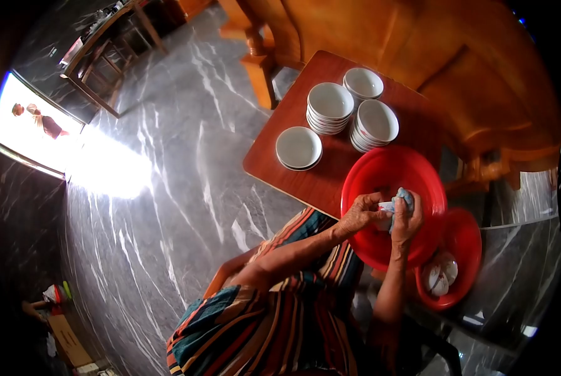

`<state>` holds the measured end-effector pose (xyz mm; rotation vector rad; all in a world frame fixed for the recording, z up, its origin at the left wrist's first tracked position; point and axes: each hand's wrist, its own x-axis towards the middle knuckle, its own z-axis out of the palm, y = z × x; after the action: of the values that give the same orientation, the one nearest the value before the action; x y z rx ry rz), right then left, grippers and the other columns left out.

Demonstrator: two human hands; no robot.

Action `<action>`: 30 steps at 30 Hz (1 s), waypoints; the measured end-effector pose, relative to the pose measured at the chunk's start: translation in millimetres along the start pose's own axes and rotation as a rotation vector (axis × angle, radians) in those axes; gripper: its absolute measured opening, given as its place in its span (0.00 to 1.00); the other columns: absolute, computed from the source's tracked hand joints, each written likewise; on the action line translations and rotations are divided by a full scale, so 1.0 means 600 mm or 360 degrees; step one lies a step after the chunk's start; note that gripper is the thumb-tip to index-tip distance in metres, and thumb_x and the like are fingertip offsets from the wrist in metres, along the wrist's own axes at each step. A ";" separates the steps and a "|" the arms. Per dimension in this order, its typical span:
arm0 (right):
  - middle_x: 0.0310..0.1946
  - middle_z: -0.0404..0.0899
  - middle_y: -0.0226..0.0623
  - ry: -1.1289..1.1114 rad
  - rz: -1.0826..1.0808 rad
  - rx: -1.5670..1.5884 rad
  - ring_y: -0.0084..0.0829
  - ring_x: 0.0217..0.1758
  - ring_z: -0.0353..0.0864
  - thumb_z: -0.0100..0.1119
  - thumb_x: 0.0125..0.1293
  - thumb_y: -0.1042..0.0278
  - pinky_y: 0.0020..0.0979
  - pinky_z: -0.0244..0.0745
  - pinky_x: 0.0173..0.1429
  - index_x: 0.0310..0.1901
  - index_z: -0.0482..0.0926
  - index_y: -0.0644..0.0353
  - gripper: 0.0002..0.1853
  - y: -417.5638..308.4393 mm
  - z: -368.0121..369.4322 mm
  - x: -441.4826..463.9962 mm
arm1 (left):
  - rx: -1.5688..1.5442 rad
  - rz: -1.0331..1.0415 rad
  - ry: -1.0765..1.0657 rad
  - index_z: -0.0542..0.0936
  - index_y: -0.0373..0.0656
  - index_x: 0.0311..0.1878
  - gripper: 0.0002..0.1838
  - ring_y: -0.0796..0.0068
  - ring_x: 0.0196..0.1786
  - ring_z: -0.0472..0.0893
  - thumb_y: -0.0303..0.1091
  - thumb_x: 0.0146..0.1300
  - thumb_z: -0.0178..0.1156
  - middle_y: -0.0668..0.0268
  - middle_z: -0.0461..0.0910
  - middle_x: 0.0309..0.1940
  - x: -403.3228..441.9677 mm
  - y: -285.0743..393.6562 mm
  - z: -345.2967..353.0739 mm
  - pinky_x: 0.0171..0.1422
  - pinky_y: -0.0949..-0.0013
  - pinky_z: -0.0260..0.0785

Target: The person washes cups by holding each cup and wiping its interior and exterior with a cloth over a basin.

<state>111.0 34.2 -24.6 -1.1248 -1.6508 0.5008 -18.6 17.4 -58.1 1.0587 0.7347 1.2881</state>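
Observation:
Over a large red basin (431,178), my left hand (363,213) grips the near side of a small white bowl (386,207) with red marks. My right hand (407,219) presses a light blue cloth (403,197) against the same bowl. The fingers of both hands are closed, and they partly hide the bowl. Beyond the basin, stacks of white bowls (330,101) stand on a reddish-brown table (268,153), with a lower stack (298,148) nearer its left edge.
A second red basin (469,250), holding white dishes (440,274), sits lower right of the first. Carved wooden furniture (380,31) is behind the table. Dark veined floor (186,163) lies to the left. Through the bright doorway at far left, a person (46,123) is visible.

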 end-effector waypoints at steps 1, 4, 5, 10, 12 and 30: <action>0.35 0.76 0.40 0.0015 0.0181 0.0143 0.32 0.39 0.75 0.53 0.62 0.63 0.30 0.71 0.43 0.42 0.75 0.67 0.14 -0.004 0.000 -0.002 | -0.0055 -0.0004 0.0006 0.73 0.41 0.33 0.06 0.84 0.29 0.75 0.27 0.58 0.61 0.71 0.76 0.25 -0.001 0.009 0.002 0.32 0.78 0.68; 0.34 0.76 0.39 -0.0006 0.0389 0.0334 0.29 0.38 0.74 0.51 0.62 0.62 0.29 0.71 0.43 0.41 0.75 0.66 0.14 0.030 -0.017 -0.004 | -0.0176 -0.0068 0.0034 0.73 0.42 0.29 0.06 0.83 0.29 0.76 0.26 0.56 0.62 0.70 0.78 0.25 -0.002 0.006 0.002 0.33 0.77 0.69; 0.35 0.77 0.37 0.0020 0.0401 0.0374 0.28 0.38 0.74 0.51 0.62 0.62 0.29 0.70 0.44 0.40 0.76 0.66 0.14 0.052 -0.025 -0.005 | -0.0235 -0.0126 0.0053 0.73 0.42 0.27 0.07 0.82 0.29 0.76 0.26 0.56 0.63 0.70 0.78 0.25 -0.001 0.002 0.002 0.33 0.77 0.69; 0.38 0.78 0.35 0.0387 0.0799 0.1111 0.28 0.41 0.76 0.51 0.63 0.59 0.29 0.71 0.48 0.43 0.77 0.67 0.17 0.083 -0.027 -0.009 | -0.0301 -0.0101 0.0057 0.75 0.42 0.28 0.08 0.81 0.29 0.76 0.32 0.57 0.64 0.68 0.79 0.26 0.000 -0.002 0.003 0.35 0.76 0.68; 0.39 0.78 0.35 0.0432 0.0897 0.1180 0.28 0.41 0.76 0.52 0.63 0.58 0.29 0.71 0.48 0.43 0.77 0.67 0.18 0.084 -0.029 -0.008 | -0.0302 -0.0158 0.0100 0.75 0.41 0.28 0.09 0.81 0.29 0.76 0.33 0.57 0.64 0.68 0.79 0.26 0.000 -0.004 0.004 0.35 0.76 0.68; 0.36 0.78 0.30 0.0658 0.1291 0.1687 0.28 0.41 0.76 0.54 0.62 0.53 0.29 0.70 0.48 0.40 0.77 0.57 0.15 0.073 -0.054 0.002 | -0.0471 -0.0136 -0.0079 0.73 0.41 0.36 0.09 0.80 0.32 0.76 0.31 0.58 0.62 0.67 0.77 0.30 0.003 0.006 0.006 0.37 0.75 0.71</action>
<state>158.9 50.0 -45.3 -0.9071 -0.3409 1.3448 -16.4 18.1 -53.2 0.8081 0.5264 1.2483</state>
